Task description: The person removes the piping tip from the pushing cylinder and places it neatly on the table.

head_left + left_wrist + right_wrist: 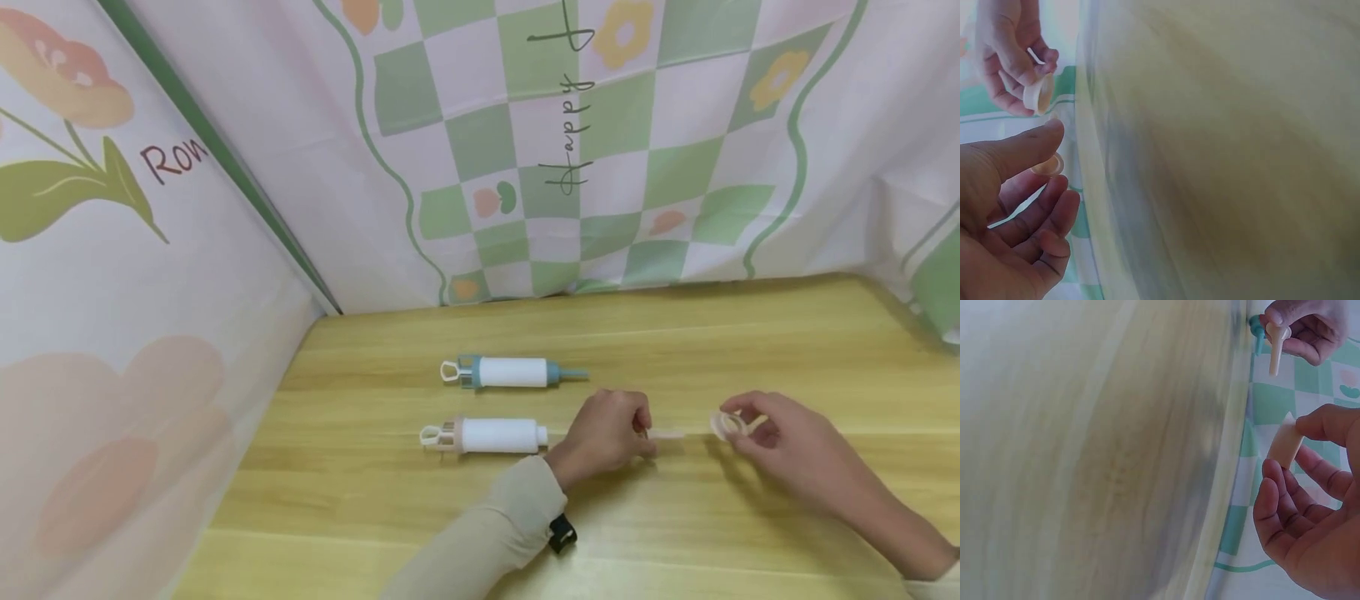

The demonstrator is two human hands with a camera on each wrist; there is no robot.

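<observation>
status of hands: the left hand [609, 427] pinches a pale nozzle [667, 434], its stem pointing toward the right hand [795, 446]. the right hand grips a pale ring [727, 426] between thumb and fingertips. nozzle and ring are apart, in the space between the hands.

location of units: the beige-collared syringe [498, 436] lies on the wooden tabletop [337, 517], just left of the left hand. the teal-collared syringe [513, 372] lies beyond it, farther from both hands.

completed, as judged: the teal-collared syringe appears fully assembled, with handle, collar, barrel and teal tip in line. on the beige-collared syringe, handle, collar and barrel are joined.

outstanding, as judged: the beige-collared syringe shows a bare white stub at the end nearer the left hand. the nozzle and the ring are both unattached; where the ring seats cannot be told.
</observation>
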